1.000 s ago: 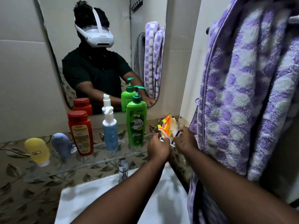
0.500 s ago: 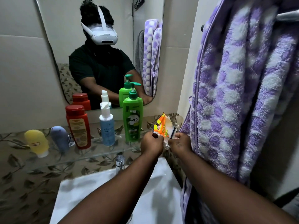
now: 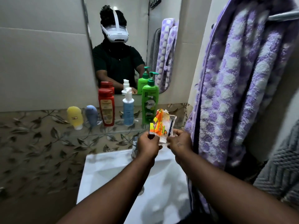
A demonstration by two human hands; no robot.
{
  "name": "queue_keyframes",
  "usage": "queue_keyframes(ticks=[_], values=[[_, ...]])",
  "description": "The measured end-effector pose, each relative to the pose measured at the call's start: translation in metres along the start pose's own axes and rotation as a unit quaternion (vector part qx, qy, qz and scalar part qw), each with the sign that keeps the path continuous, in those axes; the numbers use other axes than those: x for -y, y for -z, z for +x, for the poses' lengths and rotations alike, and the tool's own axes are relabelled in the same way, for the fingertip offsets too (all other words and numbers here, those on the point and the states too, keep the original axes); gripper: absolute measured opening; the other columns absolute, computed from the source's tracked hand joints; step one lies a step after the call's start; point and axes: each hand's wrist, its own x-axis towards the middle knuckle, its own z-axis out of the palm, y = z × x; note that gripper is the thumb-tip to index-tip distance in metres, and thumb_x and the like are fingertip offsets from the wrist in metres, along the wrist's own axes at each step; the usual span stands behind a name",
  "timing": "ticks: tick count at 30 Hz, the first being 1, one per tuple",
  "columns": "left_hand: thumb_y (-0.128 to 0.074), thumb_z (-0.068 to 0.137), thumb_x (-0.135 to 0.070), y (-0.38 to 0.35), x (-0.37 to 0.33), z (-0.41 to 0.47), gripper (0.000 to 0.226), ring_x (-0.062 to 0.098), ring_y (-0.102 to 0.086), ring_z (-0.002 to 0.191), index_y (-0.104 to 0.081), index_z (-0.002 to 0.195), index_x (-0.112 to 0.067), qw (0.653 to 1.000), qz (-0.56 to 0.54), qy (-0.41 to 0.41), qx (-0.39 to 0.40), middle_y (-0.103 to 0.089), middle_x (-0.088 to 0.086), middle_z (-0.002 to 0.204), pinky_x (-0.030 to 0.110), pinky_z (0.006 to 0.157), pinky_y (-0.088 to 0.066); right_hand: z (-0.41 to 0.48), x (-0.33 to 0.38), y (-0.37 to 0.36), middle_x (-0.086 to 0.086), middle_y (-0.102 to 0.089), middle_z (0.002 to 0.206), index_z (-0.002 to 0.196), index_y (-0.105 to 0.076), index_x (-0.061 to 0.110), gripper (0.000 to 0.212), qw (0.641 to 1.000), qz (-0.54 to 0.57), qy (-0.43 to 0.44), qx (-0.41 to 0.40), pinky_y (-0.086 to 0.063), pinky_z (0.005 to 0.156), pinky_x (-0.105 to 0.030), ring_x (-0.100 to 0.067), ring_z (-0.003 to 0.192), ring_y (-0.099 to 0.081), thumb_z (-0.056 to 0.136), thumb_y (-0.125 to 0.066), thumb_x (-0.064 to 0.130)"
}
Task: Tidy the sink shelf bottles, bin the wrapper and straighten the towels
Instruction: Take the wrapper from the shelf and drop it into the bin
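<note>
An orange and clear plastic wrapper is held above the sink's back edge, just off the right end of the glass shelf. My left hand pinches its lower left corner and my right hand grips its lower right side. On the shelf stand a green pump bottle, a pale blue pump bottle and a red bottle. A yellow tube and a grey-blue tube stand at the left end. A purple spotted towel hangs on the right.
A white sink lies below my arms with a chrome tap at its back. The mirror behind the shelf reflects a person and the bottles. A grey towel hangs at the far right, below a metal rail.
Both hands have lifted the wrapper off the shelf's right end and drawn it slightly toward me. The view has shifted right and down; the bottles stand as before.
</note>
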Motion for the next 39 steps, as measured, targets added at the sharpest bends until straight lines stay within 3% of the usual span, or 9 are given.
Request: queue_keyframes(ticks=[4,8,13,18,23,29,34,36,39], values=[[-0.068,0.093,-0.017,0.066,0.008,-0.027,0.007,0.023,-0.074,0.086,-0.073,0.095,-0.021,1.000,0.009,0.009,-0.019,-0.077,-0.001,0.090,0.041,0.075,-0.065,-0.055,-0.011,-0.029,-0.001,-0.072,0.079,0.112,-0.071,0.012,0.038,1.000,0.015,-0.015,0.020,-0.059,0.065,-0.042,-0.021,0.069,-0.064,0.080,-0.068,-0.008],[-0.068,0.089,-0.016,0.143,0.021,-0.050,0.010,0.026,-0.075,0.085,-0.075,0.096,-0.019,0.999,0.009,0.029,-0.044,-0.078,0.000,0.089,0.048,0.079,-0.064,-0.116,-0.030,-0.071,-0.005,-0.075,0.085,0.113,-0.072,0.014,0.039,0.997,0.007,-0.025,0.066,-0.061,0.071,-0.047,-0.022,0.072,-0.067,0.079,-0.073,-0.005],[-0.065,0.092,-0.009,0.236,0.046,-0.075,0.014,0.028,-0.074,0.088,-0.072,0.092,-0.021,0.993,-0.001,0.046,-0.113,-0.077,0.001,0.091,0.047,0.082,-0.063,-0.187,-0.052,-0.132,-0.002,-0.066,0.076,0.122,-0.066,0.013,0.046,0.989,0.003,-0.031,0.144,-0.056,0.059,-0.032,-0.020,0.067,-0.065,0.081,-0.070,-0.007],[-0.067,0.089,-0.007,0.321,0.069,-0.098,0.017,0.019,-0.074,0.081,-0.073,0.085,-0.022,0.977,0.005,0.057,-0.204,-0.078,-0.004,0.083,0.030,0.070,-0.063,-0.239,-0.079,-0.192,-0.005,-0.062,0.078,0.130,-0.063,0.011,0.052,0.970,-0.020,-0.037,0.239,-0.060,0.065,-0.035,-0.024,0.074,-0.067,0.082,-0.069,-0.009],[-0.068,0.090,-0.009,0.392,0.101,-0.118,0.019,0.027,-0.075,0.085,-0.069,0.079,-0.024,0.955,0.012,0.083,-0.285,-0.076,-0.003,0.083,0.046,0.079,-0.064,-0.286,-0.117,-0.251,-0.004,-0.074,0.089,0.110,-0.071,0.025,0.036,0.941,-0.069,-0.017,0.330,-0.061,0.081,-0.057,-0.030,0.084,-0.073,0.085,-0.066,-0.002],[-0.069,0.089,-0.008,0.454,0.162,-0.143,0.012,0.032,-0.075,0.094,-0.072,0.091,-0.020,0.924,-0.005,0.126,-0.360,-0.078,0.011,0.098,0.050,0.085,-0.062,-0.333,-0.179,-0.295,-0.001,-0.074,0.077,0.106,-0.074,0.025,0.039,0.910,-0.093,-0.033,0.404,-0.063,0.076,-0.054,-0.018,0.069,-0.069,0.077,-0.071,0.000],[-0.070,0.089,-0.004,0.489,0.231,-0.157,0.018,0.037,-0.074,0.097,-0.074,0.107,-0.007,0.902,-0.039,0.162,-0.399,-0.078,0.016,0.102,0.056,0.087,-0.060,-0.356,-0.242,-0.323,-0.028,-0.073,0.097,0.119,-0.071,0.011,0.045,0.880,-0.110,-0.063,0.457,-0.057,0.083,-0.062,-0.047,0.093,-0.071,0.081,-0.067,-0.012],[-0.069,0.089,-0.002,0.499,0.262,-0.162,0.020,0.036,-0.075,0.096,-0.074,0.108,-0.005,0.894,-0.055,0.176,-0.408,-0.078,0.015,0.101,0.058,0.088,-0.060,-0.362,-0.271,-0.329,-0.032,-0.070,0.096,0.123,-0.068,0.004,0.047,0.875,-0.120,-0.068,0.464,-0.060,0.083,-0.052,-0.042,0.085,-0.071,0.080,-0.069,-0.014],[-0.068,0.090,-0.001,0.508,0.313,-0.166,0.018,0.036,-0.075,0.096,-0.075,0.105,-0.008,0.879,-0.070,0.201,-0.426,-0.078,0.015,0.100,0.059,0.087,-0.060,-0.367,-0.322,-0.337,-0.013,-0.065,0.077,0.118,-0.069,-0.001,0.044,0.868,-0.131,-0.078,0.472,-0.054,0.057,-0.018,-0.003,0.057,-0.059,0.077,-0.072,-0.016]])
